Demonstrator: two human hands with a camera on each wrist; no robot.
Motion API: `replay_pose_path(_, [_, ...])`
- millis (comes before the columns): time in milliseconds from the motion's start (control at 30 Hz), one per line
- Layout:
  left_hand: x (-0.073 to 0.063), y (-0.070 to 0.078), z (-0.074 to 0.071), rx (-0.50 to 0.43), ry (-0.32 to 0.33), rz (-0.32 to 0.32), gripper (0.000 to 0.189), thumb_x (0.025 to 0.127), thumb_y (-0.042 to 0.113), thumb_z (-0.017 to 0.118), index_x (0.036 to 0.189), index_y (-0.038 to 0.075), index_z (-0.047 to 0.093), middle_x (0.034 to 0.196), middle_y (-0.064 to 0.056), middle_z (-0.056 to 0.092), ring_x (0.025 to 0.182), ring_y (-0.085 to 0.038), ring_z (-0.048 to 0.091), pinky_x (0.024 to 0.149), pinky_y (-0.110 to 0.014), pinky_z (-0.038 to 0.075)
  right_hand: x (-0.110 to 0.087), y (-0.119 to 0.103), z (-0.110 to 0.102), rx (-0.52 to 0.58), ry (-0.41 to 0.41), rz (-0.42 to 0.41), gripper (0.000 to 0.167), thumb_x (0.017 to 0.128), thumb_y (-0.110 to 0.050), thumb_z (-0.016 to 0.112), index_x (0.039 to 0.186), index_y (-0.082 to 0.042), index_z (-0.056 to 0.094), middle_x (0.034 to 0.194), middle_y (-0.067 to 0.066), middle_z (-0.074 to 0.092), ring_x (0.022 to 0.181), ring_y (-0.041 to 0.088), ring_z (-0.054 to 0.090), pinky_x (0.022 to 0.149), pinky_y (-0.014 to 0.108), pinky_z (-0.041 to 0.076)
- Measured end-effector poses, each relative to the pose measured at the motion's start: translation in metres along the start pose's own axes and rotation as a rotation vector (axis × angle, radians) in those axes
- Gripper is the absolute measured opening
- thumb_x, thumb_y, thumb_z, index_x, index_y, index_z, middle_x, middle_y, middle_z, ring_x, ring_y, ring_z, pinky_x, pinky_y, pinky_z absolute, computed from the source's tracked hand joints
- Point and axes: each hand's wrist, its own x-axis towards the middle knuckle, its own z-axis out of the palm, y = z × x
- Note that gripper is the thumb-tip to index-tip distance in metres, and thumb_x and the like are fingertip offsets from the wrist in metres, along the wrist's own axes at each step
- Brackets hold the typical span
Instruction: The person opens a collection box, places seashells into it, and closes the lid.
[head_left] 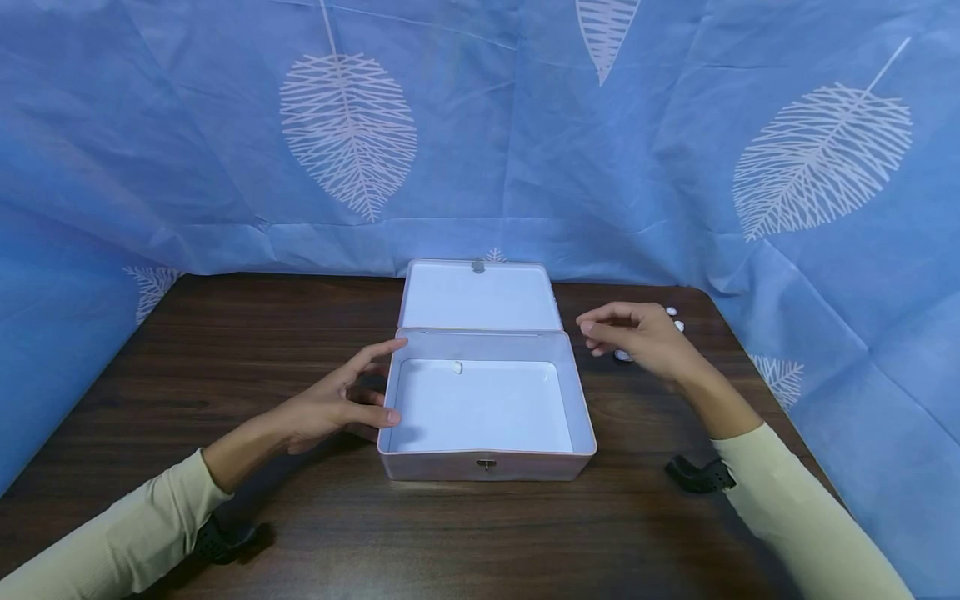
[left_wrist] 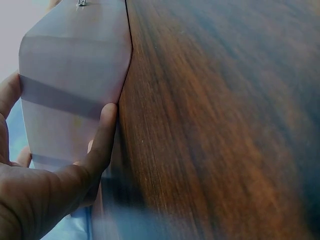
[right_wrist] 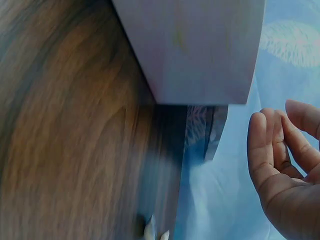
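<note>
An open pale metal box (head_left: 486,467) stands in the middle of the table, its hinged lid (head_left: 480,296) tipped back. Inside it lies one small white piece (head_left: 457,367), like a pebble or shell, near the back wall. My left hand (head_left: 337,404) rests against the box's left side, fingers spread, with a fingertip at the back corner and the thumb on the rim. To the right of the box, my right hand (head_left: 633,337) hovers with loosely bent fingers. In the right wrist view a gap shows between thumb and fingers, and nothing is visible there.
Several small white pieces (head_left: 671,311) lie on the dark wooden table (head_left: 300,317) beside and behind my right hand. A metal clasp (head_left: 486,463) sits on the box's front. Blue leaf-patterned cloth (head_left: 465,125) hangs behind the table and along both sides.
</note>
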Motion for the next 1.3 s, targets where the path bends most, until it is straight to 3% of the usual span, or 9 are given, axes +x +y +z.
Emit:
replay_pose_path(233, [-0.001,0.0,0.0,0.007,0.004,-0.001,0.11,0.098,0.022,0.089,0.181,0.037,0.019,0.177,-0.023,0.016,0.14,-0.048,0.045,0.096,-0.051,0.065,-0.004,0.019,-0.017,0.024,0.039,-0.001,0.037,0.112,-0.026,0.074,0.137,0.002,0.076,0.109,-0.013,0.08,0.098,0.011,0.08,0.09,0.034,0.069])
replay_pose_path(500, [-0.002,0.001,0.0,-0.004,0.001,-0.014,0.11,0.098,0.02,0.089,0.181,0.038,0.018,0.176,-0.022,0.017,0.139,-0.045,0.047,0.097,-0.049,0.064,-0.007,0.044,-0.034,0.034,0.074,0.018,0.036,0.113,-0.02,0.073,0.136,0.008,0.073,0.116,-0.024,0.075,0.096,0.011,0.082,0.087,0.032,0.07])
replay_pose_path(667, [-0.001,0.001,0.0,-0.004,0.001,-0.016,0.11,0.098,0.02,0.089,0.181,0.037,0.018,0.176,-0.022,0.017,0.14,-0.046,0.047,0.098,-0.049,0.065,-0.005,0.057,-0.042,0.008,0.084,0.051,0.046,0.112,-0.02,0.074,0.14,0.016,0.068,0.108,-0.019,0.074,0.097,0.008,0.079,0.085,0.027,0.069])
replay_pose_path(933, [0.0,0.002,0.0,-0.011,-0.008,-0.011,0.111,0.099,0.019,0.089,0.181,0.038,0.018,0.177,-0.022,0.015,0.139,-0.046,0.048,0.097,-0.051,0.066,-0.003,0.076,-0.052,-0.021,0.08,0.125,0.051,0.109,-0.021,0.078,0.146,0.013,0.065,0.103,-0.024,0.077,0.097,0.002,0.077,0.086,0.028,0.068])
replay_pose_path(1133, [0.0,0.002,0.0,-0.009,-0.004,-0.024,0.111,0.098,0.02,0.09,0.181,0.038,0.017,0.176,-0.022,0.016,0.139,-0.045,0.048,0.097,-0.05,0.066,0.0,0.087,-0.058,-0.043,0.061,0.175,0.056,0.109,-0.025,0.079,0.149,0.01,0.064,0.109,-0.019,0.078,0.098,0.004,0.077,0.088,0.029,0.068])
replay_pose_path(1300, [0.0,0.002,-0.001,-0.003,0.001,-0.027,0.111,0.098,0.021,0.09,0.181,0.039,0.018,0.177,-0.022,0.016,0.14,-0.045,0.048,0.098,-0.05,0.066,0.002,0.094,-0.06,-0.03,0.03,0.198,0.059,0.107,-0.019,0.08,0.151,0.014,0.06,0.113,-0.013,0.081,0.096,0.001,0.077,0.086,0.027,0.068])
